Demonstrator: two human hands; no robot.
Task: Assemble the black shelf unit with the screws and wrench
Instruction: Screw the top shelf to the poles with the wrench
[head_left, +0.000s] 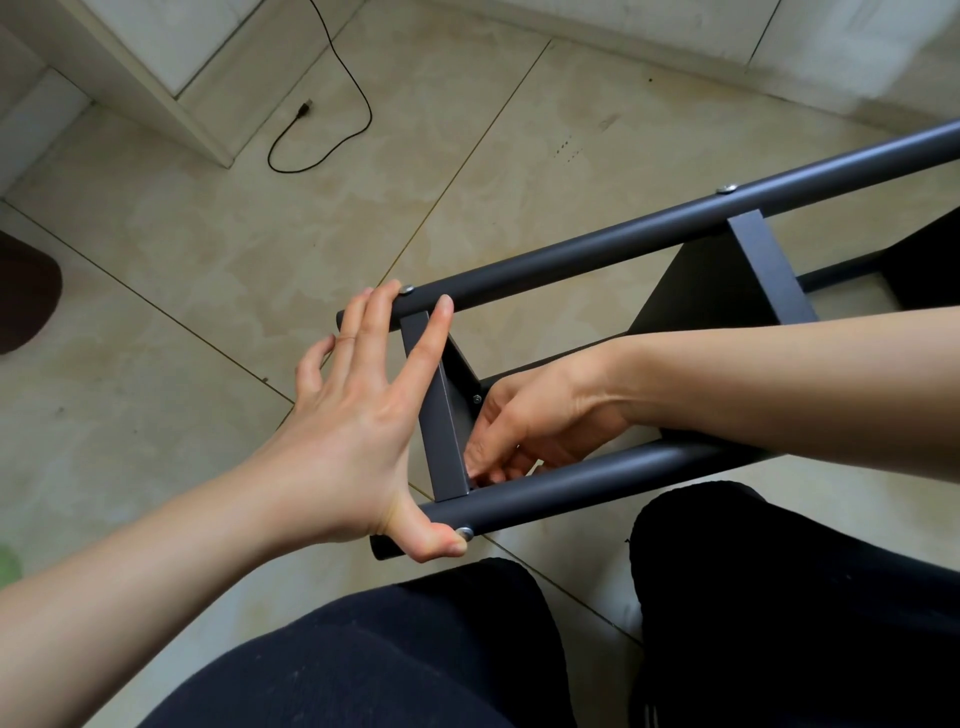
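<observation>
Black metal shelf unit lies on its side on the beige tiled floor, just past my knees, two round black tubes running left-near to right-far with flat shelf panels between them.

My left hand is spread flat across the end shelf panel: fingers straight, tips on the far tube beside its silver screw head, thumb pressing the near tube right next to the other silver screw head. Nothing gripped, just bracing.

My right hand reaches in from the right behind that panel, fingers curled at the inside corner where panel meets near tube. Probably pinching a nut or a small wrench there, but the part itself is hidden, so can't confirm. A small nut shows higher up on the panel's inside face.

Step in hand, as I read it: tightening the near-tube joint. To do it well:
- keep thumb on the screw head so it doesn't spin or back out
- keep the panel square to both tubes while turning
- start the thread by feel, no forcing
- snug only; final tightening once all joints are in

A black cable lies far left, out of the way.
</observation>
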